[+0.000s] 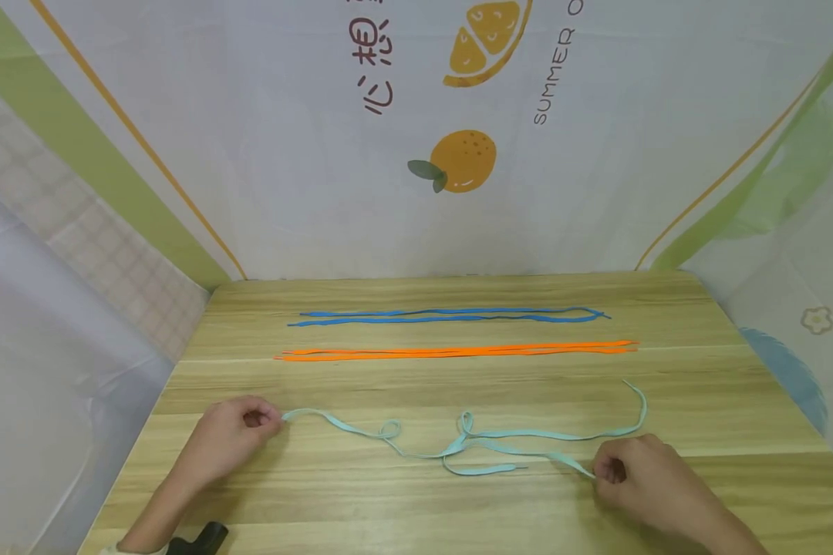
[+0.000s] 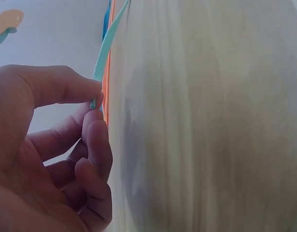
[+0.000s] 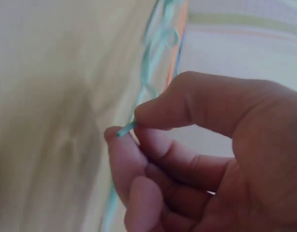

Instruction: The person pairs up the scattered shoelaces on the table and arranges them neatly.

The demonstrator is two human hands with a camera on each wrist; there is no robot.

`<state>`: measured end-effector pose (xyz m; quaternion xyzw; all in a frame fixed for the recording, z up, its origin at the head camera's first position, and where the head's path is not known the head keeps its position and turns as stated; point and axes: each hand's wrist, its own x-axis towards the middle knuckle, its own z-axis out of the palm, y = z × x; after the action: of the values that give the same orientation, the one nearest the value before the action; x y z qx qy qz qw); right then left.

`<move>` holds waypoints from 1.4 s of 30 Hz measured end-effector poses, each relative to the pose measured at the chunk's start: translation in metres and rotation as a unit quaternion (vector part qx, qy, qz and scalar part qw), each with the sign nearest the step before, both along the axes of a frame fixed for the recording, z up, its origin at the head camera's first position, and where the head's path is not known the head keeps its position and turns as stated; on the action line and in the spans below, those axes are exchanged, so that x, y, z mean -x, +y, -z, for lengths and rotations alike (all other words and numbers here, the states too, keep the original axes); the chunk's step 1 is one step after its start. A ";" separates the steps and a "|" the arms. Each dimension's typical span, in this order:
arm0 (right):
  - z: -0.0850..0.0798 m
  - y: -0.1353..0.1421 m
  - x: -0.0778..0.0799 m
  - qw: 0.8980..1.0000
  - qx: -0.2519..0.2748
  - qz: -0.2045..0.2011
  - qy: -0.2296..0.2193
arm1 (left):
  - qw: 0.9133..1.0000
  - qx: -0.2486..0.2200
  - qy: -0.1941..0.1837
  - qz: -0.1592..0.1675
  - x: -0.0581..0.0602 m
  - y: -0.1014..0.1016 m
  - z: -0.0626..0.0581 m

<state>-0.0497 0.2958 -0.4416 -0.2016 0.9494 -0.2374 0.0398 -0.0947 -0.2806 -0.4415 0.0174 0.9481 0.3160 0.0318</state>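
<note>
Mint-green shoelaces (image 1: 527, 433) lie across the near part of the wooden table, looped and tangled around the middle. My left hand (image 1: 232, 435) pinches one lace end between thumb and forefinger; in the left wrist view the mint lace (image 2: 104, 55) runs up and away from the fingertips. On the other side, my right hand (image 1: 649, 482) pinches another mint end, and its tip (image 3: 125, 129) pokes out past the thumb in the right wrist view. One free end curves upward above the right hand, and another short end lies below the tangle.
Behind the mint laces, an orange pair of shoelaces (image 1: 458, 352) lies straight across the table (image 1: 361, 524). Farther back is a blue pair (image 1: 451, 314), bent round at its right end. A printed white cloth (image 1: 319, 193) hangs at the back and sides.
</note>
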 end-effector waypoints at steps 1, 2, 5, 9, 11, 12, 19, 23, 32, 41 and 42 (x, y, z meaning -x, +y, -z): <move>-0.003 0.004 0.002 1.000 0.005 0.004 -0.001 | 1.000 0.000 -0.001 -0.002 0.000 -0.001 0.000; -0.005 0.008 0.004 1.000 0.009 0.010 -0.001 | 1.000 0.000 -0.002 -0.004 0.000 -0.003 -0.001; -0.013 0.019 0.007 0.999 0.008 0.036 0.006 | 1.000 0.002 -0.001 -0.006 0.001 -0.006 -0.004; -0.024 0.032 0.010 0.997 -0.002 0.074 0.027 | 1.000 0.008 0.005 -0.009 0.001 -0.013 -0.008; -0.030 0.039 0.011 0.995 -0.013 0.094 0.039 | 1.000 0.012 0.008 -0.013 0.002 -0.017 -0.010; -0.034 0.043 0.012 0.993 -0.020 0.105 0.044 | 1.000 0.014 0.009 -0.014 0.002 -0.019 -0.011; -0.047 0.076 0.018 0.984 -0.044 0.156 0.076 | 0.999 0.023 0.008 -0.023 0.004 -0.034 -0.017; -0.047 0.091 0.023 0.983 -0.048 0.160 0.082 | 0.999 0.023 -0.005 -0.024 0.006 -0.039 -0.020; -0.037 0.112 0.046 0.979 -0.081 0.173 0.071 | 1.000 0.018 0.009 -0.010 0.014 -0.034 -0.027; -0.021 0.121 0.080 0.984 -0.084 0.150 0.057 | 1.000 0.013 0.005 0.013 0.036 -0.023 -0.020; -0.019 0.121 0.084 0.984 -0.084 0.147 0.060 | 1.000 0.014 0.005 0.016 0.040 -0.022 -0.018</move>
<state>-0.1342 0.4173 -0.4223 -0.0701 0.9859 -0.1477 -0.0354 -0.1347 -0.3030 -0.4233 0.0336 0.9521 0.3021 0.0321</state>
